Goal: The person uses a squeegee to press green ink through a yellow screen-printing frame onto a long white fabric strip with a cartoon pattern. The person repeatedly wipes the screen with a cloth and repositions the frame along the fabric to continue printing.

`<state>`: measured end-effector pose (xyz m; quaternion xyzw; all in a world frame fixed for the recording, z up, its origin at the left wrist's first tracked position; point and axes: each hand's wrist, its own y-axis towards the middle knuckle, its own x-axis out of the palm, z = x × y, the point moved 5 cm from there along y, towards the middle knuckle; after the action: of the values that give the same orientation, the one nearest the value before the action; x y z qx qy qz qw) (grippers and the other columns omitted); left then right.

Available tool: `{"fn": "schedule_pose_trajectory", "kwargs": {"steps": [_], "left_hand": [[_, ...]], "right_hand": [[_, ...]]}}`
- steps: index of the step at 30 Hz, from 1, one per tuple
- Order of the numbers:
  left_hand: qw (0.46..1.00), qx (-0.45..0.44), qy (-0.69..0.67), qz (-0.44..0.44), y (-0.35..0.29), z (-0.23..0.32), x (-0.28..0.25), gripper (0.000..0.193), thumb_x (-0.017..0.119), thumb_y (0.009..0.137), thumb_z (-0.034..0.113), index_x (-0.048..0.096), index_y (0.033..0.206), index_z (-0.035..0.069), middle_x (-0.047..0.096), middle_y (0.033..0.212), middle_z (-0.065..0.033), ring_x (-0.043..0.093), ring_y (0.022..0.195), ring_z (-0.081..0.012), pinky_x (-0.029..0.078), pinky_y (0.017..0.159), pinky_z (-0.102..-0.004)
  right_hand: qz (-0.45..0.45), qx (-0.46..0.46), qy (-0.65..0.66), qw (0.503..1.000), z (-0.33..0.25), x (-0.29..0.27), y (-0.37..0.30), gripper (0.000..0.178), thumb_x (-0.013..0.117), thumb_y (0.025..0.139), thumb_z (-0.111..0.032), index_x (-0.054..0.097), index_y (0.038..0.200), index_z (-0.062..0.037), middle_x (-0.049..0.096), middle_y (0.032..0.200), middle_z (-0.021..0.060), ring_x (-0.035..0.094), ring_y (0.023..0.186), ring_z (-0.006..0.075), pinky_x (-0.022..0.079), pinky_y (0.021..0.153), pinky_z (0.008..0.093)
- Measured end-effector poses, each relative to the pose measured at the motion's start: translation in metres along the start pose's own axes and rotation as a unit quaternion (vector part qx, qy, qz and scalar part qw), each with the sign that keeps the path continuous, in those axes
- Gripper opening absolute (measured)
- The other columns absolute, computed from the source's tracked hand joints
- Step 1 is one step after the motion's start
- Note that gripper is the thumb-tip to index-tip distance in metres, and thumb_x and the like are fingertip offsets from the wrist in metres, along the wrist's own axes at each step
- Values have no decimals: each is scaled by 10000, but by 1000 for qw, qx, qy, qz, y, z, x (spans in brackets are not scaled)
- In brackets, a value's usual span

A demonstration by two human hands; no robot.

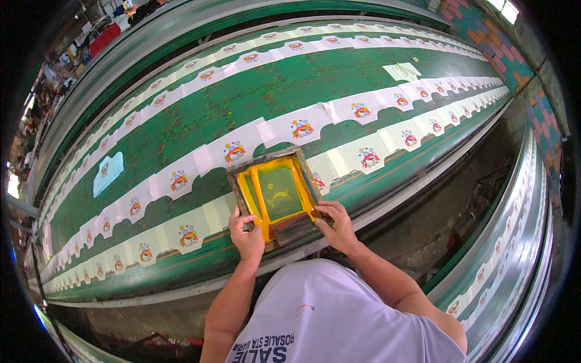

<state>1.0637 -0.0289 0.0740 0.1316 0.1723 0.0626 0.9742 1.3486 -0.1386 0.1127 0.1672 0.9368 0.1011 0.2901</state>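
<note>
A wooden-framed printing screen point(279, 190) rests over the near edge of the long green table, slightly tilted. Yellow ink coats its inner borders, thickest along the left side, and a pale design shows in the mesh. Closed around the near left part of the frame is my left hand point(247, 235), thumb on top. My right hand point(336, 225) grips the near right corner with its fingers curled over the edge. Beneath the screen, part of a pale fabric piece point(327, 166) shows at the right; the rest is hidden.
Rows of pale fabric pieces with colourful prints point(301, 129) line the green table point(272, 78). A light blue printed piece point(109, 173) lies at the left, a pale yellow one point(402, 72) at the back right. Another table with printed pieces point(497, 245) runs along the right.
</note>
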Motion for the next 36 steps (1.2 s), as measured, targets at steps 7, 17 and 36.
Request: {"fn": "schedule_pose_trajectory", "kwargs": {"steps": [7, 17, 36], "left_hand": [[1000, -10, -19, 5, -20, 16, 89, 235, 757, 808, -111, 715, 985, 38, 598, 1587, -335, 596, 1462, -431, 413, 1247, -472], [990, -121, -73, -3, -29, 3, 110, 277, 703, 777, -181, 725, 1001, -19, 560, 1645, -310, 560, 1532, -372, 419, 1264, -423], [994, -109, -14, -8, -32, -1, 110, 341, 752, 768, -106, 763, 1074, 43, 589, 1606, -313, 550, 1542, -408, 417, 1268, -462]], "right_hand": [[-15, 10, 1, 1000, 55, -77, 18, 388, 804, 938, -16, 748, 1321, -17, 711, 1406, 203, 660, 1329, 391, 518, 1148, 474], [-57, -40, 20, 997, 64, -109, 37, 368, 798, 937, -12, 748, 1301, -19, 717, 1379, 202, 671, 1303, 408, 537, 1131, 494], [-320, -216, -209, 898, 3, -39, 73, 493, 765, 881, -135, 708, 1368, -89, 721, 1247, 123, 708, 1182, 358, 568, 1026, 496]]}}
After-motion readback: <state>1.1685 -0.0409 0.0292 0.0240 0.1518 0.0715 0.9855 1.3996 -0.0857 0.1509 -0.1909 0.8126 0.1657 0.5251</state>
